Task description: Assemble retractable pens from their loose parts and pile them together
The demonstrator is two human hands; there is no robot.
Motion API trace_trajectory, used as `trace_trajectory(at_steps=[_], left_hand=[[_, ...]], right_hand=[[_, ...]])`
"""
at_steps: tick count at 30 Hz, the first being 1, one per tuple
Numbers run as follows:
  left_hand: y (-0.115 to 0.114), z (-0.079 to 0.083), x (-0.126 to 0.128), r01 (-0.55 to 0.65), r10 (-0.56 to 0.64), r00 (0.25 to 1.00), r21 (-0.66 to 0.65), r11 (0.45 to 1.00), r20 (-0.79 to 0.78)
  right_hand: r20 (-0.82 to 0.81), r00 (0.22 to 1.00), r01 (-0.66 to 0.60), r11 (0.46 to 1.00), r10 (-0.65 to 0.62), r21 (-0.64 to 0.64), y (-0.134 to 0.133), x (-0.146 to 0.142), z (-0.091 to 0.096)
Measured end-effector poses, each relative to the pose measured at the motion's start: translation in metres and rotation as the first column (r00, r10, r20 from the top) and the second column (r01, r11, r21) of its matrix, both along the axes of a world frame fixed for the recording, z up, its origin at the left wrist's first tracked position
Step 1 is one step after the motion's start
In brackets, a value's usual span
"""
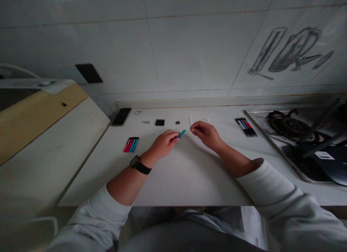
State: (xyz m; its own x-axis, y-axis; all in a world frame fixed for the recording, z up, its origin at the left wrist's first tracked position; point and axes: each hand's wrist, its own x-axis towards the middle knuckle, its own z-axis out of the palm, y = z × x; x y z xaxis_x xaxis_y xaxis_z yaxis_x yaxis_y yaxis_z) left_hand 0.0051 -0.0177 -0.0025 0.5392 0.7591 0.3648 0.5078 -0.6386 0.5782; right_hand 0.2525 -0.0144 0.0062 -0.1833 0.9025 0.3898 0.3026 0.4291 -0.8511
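We clasp the blue pen barrel point(181, 133) in our left hand point(162, 145). Just right of the barrel, our right hand point(206, 133) is pinched closed; on what, we cannot tell. Best to steady the barrel and bring the tips together in line. Left of the barrel lie red and blue barrels point(131, 144); beyond it, black caps point(159, 122).

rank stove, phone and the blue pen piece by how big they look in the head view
1. stove, largest
2. phone
3. blue pen piece, pinched in the left hand, smallest
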Motion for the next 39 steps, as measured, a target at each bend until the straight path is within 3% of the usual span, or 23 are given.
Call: trace_trajectory(at_steps=[12,17,22,27,30,39], left_hand=[[-0.003,0.001,0.000,0.036,-0.036,0.999,-0.001,0.999,-0.016],[-0.003,0.001,0.000,0.045,-0.045,0.999,-0.002,0.999,-0.030],[-0.003,0.002,0.001,0.080,-0.080,0.997,-0.021,0.997,-0.005],[-0.005,0.006,0.002,0.097,-0.095,0.994,-0.047,0.994,0.059],[-0.006,0.007,0.003,0.122,-0.116,0.989,-0.061,0.991,0.093],[-0.006,0.007,0.004,0.061,-0.058,0.994,-0.024,0.998,0.096]], right_hand=[[0.190,0.982,-0.002,0.994,-0.019,0.111,-0.006,-0.002,0.001],[0.186,0.982,-0.035,0.991,0.010,0.130,-0.008,-0.005,0.003],[0.136,0.990,-0.050,0.993,0.035,0.105,-0.009,-0.007,0.002],[-0.006,0.982,-0.187,0.981,0.187,-0.057,-0.011,-0.010,0.002],[-0.030,0.973,-0.232,0.970,0.230,-0.076,-0.012,-0.009,0.005],[-0.315,0.933,-0.218,0.969,0.173,-0.113,-0.013,-0.007,0.021]])
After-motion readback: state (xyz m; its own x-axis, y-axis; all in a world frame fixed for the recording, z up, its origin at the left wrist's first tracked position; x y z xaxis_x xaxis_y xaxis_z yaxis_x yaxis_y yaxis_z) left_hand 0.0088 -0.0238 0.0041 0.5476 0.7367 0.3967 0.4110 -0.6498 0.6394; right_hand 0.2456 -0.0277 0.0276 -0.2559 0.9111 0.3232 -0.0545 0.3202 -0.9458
